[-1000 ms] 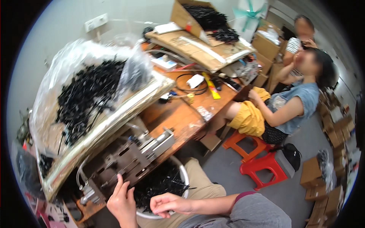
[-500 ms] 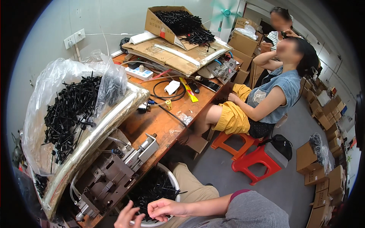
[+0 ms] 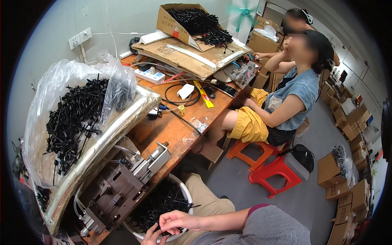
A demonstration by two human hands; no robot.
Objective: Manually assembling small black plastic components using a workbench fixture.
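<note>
My right hand [image 3: 179,221] reaches in from the right at the lower edge. Its thumb and fingers are pinched together, and whatever they hold is too small or hidden to name. Just left of it and lower, my left hand [image 3: 152,236] has its fingers bent in close to the right fingertips; what they grip, if anything, cannot be made out. Both hands are over the near side of a round white basket [image 3: 189,195]. Thin black plastic pieces [image 3: 161,203] with stems fill the basket, some poking past its rim.
A grey metal fixture [image 3: 118,192] with cylinders and hoses sits on the wooden table [image 3: 179,134]'s near edge. Behind it, a clear plastic bag [image 3: 41,118] holds more black pieces. A cardboard box [image 3: 163,24] stands farther back. Another person [image 3: 286,106] sits beyond the red stool [image 3: 273,179].
My left hand has moved right, up against my right hand, its spread fingers drawing in. My right hand has barely moved. The farther person behind the seated one has leaned down and forward.
</note>
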